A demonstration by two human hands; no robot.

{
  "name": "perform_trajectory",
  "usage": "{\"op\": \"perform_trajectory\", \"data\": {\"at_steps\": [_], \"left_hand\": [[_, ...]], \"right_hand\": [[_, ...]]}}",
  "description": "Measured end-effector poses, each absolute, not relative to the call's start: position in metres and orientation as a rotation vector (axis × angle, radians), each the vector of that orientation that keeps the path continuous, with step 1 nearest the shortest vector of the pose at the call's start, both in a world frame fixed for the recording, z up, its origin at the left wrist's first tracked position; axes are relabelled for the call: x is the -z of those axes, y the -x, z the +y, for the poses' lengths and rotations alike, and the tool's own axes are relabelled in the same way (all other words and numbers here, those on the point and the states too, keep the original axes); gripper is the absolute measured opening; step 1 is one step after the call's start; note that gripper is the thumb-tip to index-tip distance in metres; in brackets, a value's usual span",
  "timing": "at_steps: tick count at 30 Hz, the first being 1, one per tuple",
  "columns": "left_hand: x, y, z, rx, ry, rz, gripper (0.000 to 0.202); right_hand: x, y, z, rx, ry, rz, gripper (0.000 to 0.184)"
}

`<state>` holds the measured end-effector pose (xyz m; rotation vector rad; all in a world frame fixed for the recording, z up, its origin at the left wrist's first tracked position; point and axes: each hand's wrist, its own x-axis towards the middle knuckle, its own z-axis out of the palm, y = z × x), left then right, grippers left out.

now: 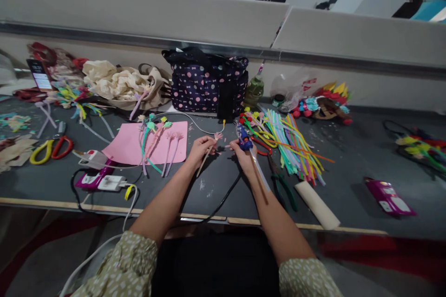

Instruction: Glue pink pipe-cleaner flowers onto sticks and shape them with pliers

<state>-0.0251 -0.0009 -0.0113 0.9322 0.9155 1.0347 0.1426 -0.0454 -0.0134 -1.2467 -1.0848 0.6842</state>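
Right now, from the head view, your left hand is closing around a pale pipe-cleaner stem tipped with a small pink flower, holding it low over the table in front of you. Your right hand is gripping a blue glue gun just beside that flower; whether the nozzle is touching it is too small to tell. By my judgement you are partway through: several finished flower stems are lying on the pink paper to your left, while a big heap of unused coloured pipe cleaners is lying to your right, near the green-handled pliers.
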Motion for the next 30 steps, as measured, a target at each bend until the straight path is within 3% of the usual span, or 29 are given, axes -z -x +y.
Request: {"op": "perform_trajectory", "data": {"at_steps": [13,30], "left_hand": [[0.006,0.024,-0.008,-0.834,-1.121,0.943,0.018],[0.004,0.022,-0.012,-0.763,-1.205,0.912,0.014]], "right_hand": [[0.011,-0.145,-0.05,-0.451,1.278,-1.184,0.017],[0.002,-0.144,-0.057,-0.442,1.34,-1.295,0.015]]}}
